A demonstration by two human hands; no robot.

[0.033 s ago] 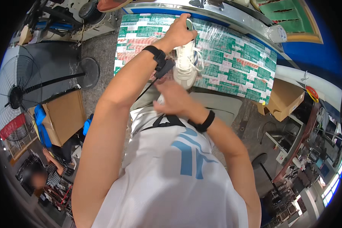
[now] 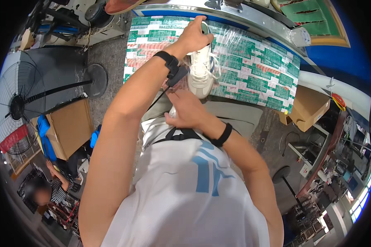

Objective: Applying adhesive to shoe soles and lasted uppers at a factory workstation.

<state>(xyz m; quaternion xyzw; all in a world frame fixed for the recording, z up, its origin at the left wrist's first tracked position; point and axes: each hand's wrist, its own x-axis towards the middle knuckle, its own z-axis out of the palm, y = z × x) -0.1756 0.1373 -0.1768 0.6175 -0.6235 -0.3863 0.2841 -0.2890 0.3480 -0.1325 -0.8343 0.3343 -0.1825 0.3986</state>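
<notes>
A white sneaker (image 2: 200, 73) with loose white laces lies on the green-and-white taped surface, toe toward me. My left hand (image 2: 193, 36) is closed on the heel end of the sneaker, by its collar opening. A black strap with a small dark device and a cable sits on that wrist. Close to my waist, just below and left of the toe, my right hand (image 2: 189, 109) is curled. Something small and white shows between its thumb and fingers; its kind cannot be made out. The fingertips are partly hidden beside the dark device.
A metal-edged bench (image 2: 251, 18) runs behind the taped surface (image 2: 251, 61), with a reddish shoe (image 2: 121, 5) at far left. Standing fan (image 2: 17, 105) and cardboard box (image 2: 70, 127) are left; an open carton (image 2: 307, 105) is right. Another person (image 2: 59, 183) is at lower left.
My right hand has moved slightly up and left toward the dark device and is less blurred. My left hand and the sneaker have stayed in place.
</notes>
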